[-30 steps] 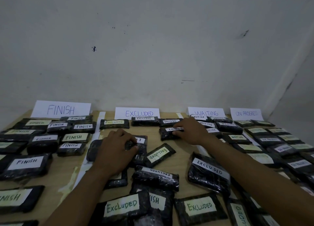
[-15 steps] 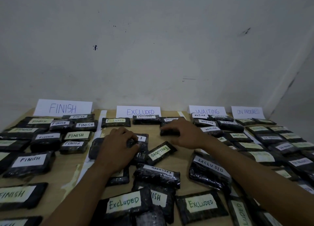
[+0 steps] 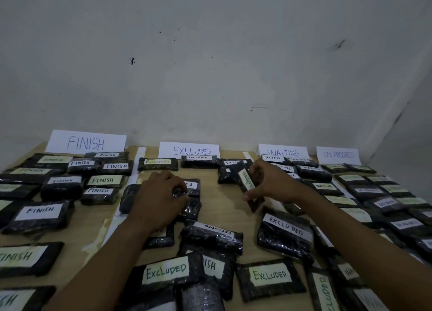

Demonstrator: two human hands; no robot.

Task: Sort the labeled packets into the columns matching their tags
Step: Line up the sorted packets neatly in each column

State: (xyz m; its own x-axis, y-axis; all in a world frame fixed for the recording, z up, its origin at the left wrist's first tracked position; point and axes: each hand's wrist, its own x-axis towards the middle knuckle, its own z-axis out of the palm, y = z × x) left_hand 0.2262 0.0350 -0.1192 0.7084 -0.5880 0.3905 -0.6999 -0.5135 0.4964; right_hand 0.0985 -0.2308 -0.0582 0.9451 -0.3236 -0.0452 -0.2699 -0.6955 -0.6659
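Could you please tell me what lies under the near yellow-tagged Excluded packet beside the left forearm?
A packet whose tag shows only ISH; the Excluded packet covers the rest of that tag.

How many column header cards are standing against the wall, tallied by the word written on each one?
FINISH card: 1
EXCLUDED card: 1
WAITING card: 1
ON PROGRESS card: 1
Total: 4

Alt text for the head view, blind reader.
The right hand holds an EXCLUDED packet on edge above the table; the left hand grips a second packet. Dark labeled packets lie in columns under signs FINISH, EXCLUDED, WAITING, ON PROGRESS.
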